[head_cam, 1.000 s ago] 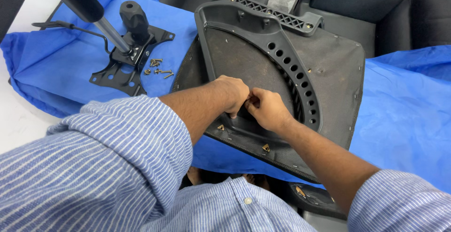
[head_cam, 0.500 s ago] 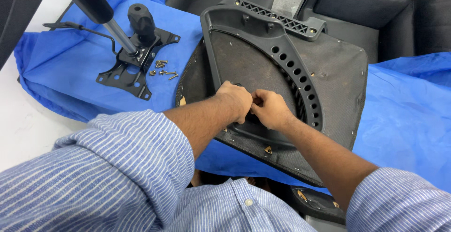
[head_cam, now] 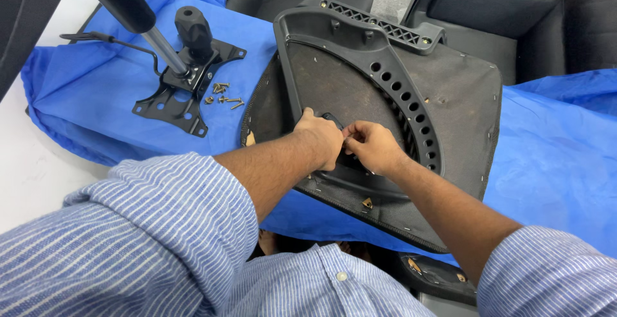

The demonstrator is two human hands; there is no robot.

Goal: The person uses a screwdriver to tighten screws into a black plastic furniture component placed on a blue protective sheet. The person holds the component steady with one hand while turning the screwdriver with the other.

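Both hands have crept a little farther up the underside of the chair seat since the earlier frame, and the view has tipped so more of the blue cloth shows on the left. Left hand (head_cam: 319,140) and right hand (head_cam: 371,147) meet knuckle to knuckle over a small dark part (head_cam: 334,120) near the middle of the black plastic seat pan (head_cam: 360,86). Their fingers are curled in tight around it, but whether either hand truly pinches it I cannot tell, since the fingertips are hidden.

That seat pan lies upside down on the blue cloth (head_cam: 553,156), tilted toward the person, over the middle of the worktop. It looks stiff and fairly heavy: moulded plastic with ribs, a curved row of round holes and a lattice bar along the far rim, all backed by dark stapled fabric. Its rims and the lattice bar offer the surest hold; the fabric edge is soft and frayed.

Toward the far left corner of the cloth rests a black metal mechanism plate (head_cam: 183,92), hard and weighty by the look of it, with a gas cylinder (head_cam: 132,8) rising from it and small brass-coloured screws (head_cam: 222,93) loose beside it, easily scattered.
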